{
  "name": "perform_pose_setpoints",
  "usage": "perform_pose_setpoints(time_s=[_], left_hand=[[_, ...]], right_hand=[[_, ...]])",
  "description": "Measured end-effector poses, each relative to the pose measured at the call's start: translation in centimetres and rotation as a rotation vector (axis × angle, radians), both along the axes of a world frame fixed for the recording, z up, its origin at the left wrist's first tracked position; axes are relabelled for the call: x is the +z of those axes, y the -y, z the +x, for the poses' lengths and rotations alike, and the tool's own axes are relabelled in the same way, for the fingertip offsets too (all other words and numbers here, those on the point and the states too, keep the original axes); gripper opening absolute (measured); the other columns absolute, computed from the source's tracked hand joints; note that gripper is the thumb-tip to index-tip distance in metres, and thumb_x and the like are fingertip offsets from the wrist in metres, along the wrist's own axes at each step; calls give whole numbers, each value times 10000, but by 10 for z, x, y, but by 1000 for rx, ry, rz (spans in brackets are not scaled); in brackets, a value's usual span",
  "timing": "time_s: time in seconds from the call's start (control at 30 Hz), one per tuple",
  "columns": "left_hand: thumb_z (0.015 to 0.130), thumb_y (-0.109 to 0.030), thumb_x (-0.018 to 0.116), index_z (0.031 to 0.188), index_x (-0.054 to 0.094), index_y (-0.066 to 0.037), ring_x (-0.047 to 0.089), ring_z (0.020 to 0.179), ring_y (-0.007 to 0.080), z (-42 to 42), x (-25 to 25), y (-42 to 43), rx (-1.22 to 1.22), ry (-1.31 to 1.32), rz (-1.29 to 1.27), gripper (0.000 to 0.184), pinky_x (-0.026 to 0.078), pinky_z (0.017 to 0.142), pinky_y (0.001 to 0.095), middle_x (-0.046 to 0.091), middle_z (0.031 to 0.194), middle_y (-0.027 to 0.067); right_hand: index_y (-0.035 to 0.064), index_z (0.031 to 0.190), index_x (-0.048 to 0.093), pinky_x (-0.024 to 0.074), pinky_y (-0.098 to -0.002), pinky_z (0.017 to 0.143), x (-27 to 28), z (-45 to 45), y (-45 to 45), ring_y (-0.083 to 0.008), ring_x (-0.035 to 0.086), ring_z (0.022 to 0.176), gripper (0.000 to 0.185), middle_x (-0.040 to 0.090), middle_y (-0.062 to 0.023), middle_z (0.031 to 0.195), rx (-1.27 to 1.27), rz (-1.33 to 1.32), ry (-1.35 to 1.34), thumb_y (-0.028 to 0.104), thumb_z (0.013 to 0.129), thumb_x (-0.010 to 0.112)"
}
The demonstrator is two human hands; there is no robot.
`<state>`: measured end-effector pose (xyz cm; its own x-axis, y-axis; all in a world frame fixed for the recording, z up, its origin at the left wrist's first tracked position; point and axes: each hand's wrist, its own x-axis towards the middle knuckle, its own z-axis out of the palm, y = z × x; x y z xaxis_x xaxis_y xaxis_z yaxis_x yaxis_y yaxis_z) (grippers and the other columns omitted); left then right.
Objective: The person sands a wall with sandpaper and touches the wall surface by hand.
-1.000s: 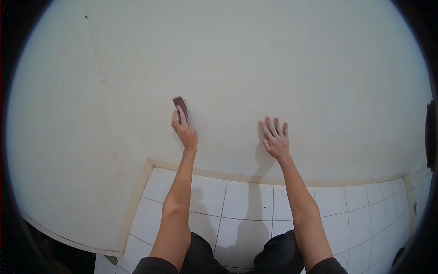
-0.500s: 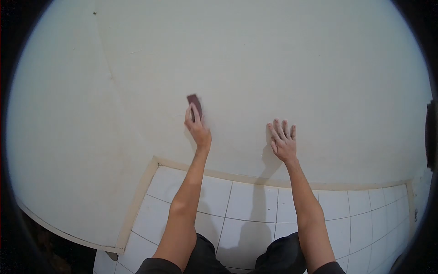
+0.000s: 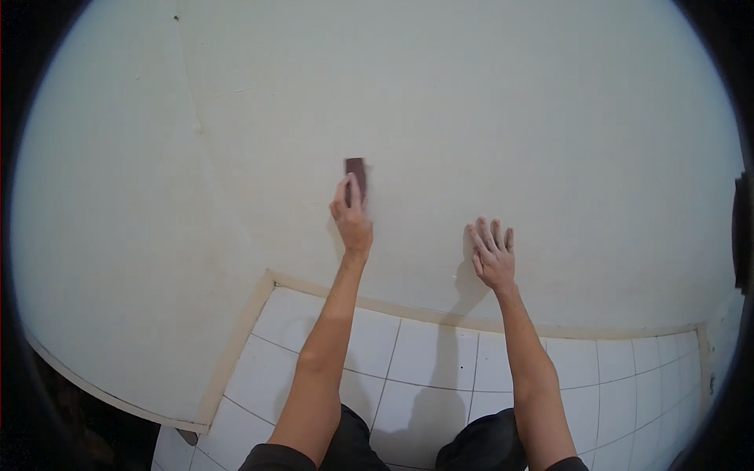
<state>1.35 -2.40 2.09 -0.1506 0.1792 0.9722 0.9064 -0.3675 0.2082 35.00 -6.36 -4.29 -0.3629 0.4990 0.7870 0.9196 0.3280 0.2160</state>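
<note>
My left hand is closed around a dark brown sanding block, with the fingers along its sides. The block stands nearly upright against the pale wall, and its lower part is covered by the fingers. To the right and a little lower, my right hand lies against the same wall, its fingers stretched and slightly apart. Whitish dust coats those fingers. Nothing is held in the right hand.
White floor tiles run below, bordered by a beige skirting strip. The wall turns a corner at left, where a dark opening shows. A dark object sits at the far right edge.
My left hand and the sanding block have shifted a little to the right, and the block has turned more upright. The view has shifted slightly; my right hand remains on the wall.
</note>
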Motion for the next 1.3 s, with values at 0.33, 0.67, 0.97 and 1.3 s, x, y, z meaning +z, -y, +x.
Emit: perform_pose_setpoints(time_s=[0.33,0.67,0.97,1.3], left_hand=[[913,41,665,1566,438,-47,430,1359,334,6,-39,-6,-92,81,0,696,399,1081,443,432,1505,159],[891,1,718,1536,490,-75,514,1253,299,-50,-41,-2,53,32,-38,687,412,1021,443,493,1475,116],[833,-112,812,1495,560,-142,526,1105,241,-11,-12,-1,14,-327,65,709,445,965,373,499,1474,22],[845,-35,784,1490,544,-60,502,1261,279,-28,-57,-7,43,-114,40,689,420,1006,425,481,1490,125]], right_hand=[[309,1604,404,162,-608,1265,-2,-2,3,-294,296,1561,689,359,9,1679,-15,28,-20,291,933,559],[313,1603,409,130,-600,1272,-9,10,0,-283,279,1570,666,359,16,1680,11,70,10,338,946,516],[329,1597,419,62,-576,1287,-14,7,-5,-271,271,1574,673,362,21,1679,-23,125,11,319,931,515],[333,1602,408,60,-572,1288,-11,3,0,-274,264,1575,677,353,20,1683,-9,74,2,310,934,517]])
